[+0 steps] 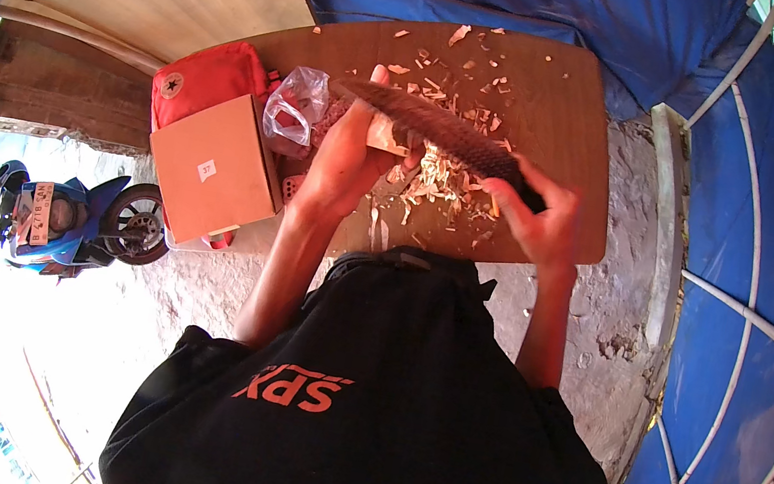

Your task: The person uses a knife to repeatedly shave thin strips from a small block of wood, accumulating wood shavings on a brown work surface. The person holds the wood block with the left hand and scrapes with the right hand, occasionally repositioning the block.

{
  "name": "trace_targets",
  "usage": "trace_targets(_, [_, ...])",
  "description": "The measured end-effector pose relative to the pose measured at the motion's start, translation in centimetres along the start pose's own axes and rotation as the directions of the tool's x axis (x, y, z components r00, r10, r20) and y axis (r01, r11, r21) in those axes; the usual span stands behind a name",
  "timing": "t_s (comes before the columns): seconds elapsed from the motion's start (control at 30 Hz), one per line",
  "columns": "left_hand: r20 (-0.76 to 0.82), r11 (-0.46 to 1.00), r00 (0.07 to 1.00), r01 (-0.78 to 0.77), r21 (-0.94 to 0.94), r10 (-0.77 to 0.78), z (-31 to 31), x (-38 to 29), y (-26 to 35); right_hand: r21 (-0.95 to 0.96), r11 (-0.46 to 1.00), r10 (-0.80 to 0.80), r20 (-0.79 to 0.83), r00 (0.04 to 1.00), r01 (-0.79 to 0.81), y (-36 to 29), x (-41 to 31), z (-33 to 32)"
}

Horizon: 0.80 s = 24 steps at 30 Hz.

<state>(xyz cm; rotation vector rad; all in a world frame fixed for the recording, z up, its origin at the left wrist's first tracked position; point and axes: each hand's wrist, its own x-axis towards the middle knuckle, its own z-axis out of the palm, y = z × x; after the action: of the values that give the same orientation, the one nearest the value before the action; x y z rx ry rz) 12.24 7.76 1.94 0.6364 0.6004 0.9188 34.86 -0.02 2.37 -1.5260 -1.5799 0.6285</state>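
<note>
My left hand (347,160) is closed around a pale piece of wood (385,135), its thumb pointing up along the far side. A broad, dark blade with a rough, patterned surface (443,128) crosses above the wood. My right hand (539,217) grips its dark handle at the right end. The tip of the blade reaches over the left hand near the thumb. Whether the blade touches the wood cannot be told. Pale wood shavings and chips (439,178) lie heaped below and right of the wood. Part of the wood is hidden by the blade and fingers.
The brown wooden table (562,141) bears scattered chips. At its left are a red bag (207,80), a cardboard box (212,169), a clear plastic bag (297,102) and a phone (291,187). A motorcycle (67,222) stands left on the ground. Blue tarpaulin (721,242) hangs behind and right.
</note>
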Motion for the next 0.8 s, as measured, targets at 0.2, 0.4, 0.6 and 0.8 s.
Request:
trace_targets(0.2, [-0.095, 0.997, 0.995, -0.004, 0.073, 0.011, 1.5, 0.6, -1.0, 0.039, 0.961, -0.277, 0.052, 0.96, 0.275, -2.1, -0.1, 2.0])
trace_targets(0.4, [-0.11, 0.968, 0.986, -0.1, 0.23, 0.128, 2.2, 0.2, -1.0, 0.035, 0.968, -0.249, 0.061, 0.967, 0.247, -3.1, 0.8, 2.1])
trace_targets(0.6, [-0.092, 0.898, 0.983, -0.104, 0.427, 0.157, 1.4, -0.4, -0.6, 0.016, 0.951, -0.309, 0.029, 0.951, 0.309, -3.3, 1.1, 2.4])
trace_targets(0.8, [-0.024, 0.956, 0.982, -0.176, 0.233, 0.187, 1.5, -0.5, -0.8, -0.01, 0.964, -0.266, 0.03, 0.963, 0.267, -1.8, 0.9, 2.0])
